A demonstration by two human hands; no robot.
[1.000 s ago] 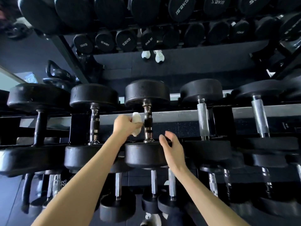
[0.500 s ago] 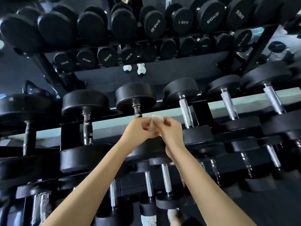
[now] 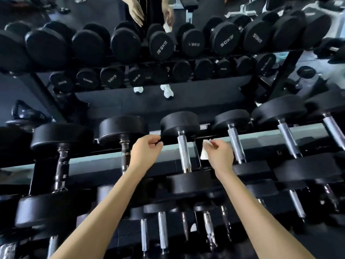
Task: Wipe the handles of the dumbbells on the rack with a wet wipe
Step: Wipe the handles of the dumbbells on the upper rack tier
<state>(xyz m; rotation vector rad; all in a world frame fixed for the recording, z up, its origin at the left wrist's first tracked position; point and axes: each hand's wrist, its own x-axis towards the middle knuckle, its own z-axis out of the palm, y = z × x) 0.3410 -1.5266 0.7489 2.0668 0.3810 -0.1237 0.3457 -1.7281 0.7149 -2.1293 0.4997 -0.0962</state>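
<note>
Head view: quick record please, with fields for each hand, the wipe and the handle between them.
left hand: fingers curled, nothing visible in it
right hand: pinches white wet wipe
wipe contact: touches no handle
between hands: silver knurled dumbbell handle, untouched
left of left hand: dark dumbbell handle, untouched

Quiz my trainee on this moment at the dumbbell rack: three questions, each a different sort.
1. Which hand holds the wet wipe? A left, B right, C neither.
2. True or false: the wet wipe touches the handle between the left hand and the right hand.
3. Fill in: that handle is ____ in colour, while the neighbouring handle to its left is dark.
Key: 1 B; 2 false; 3 silver.
</note>
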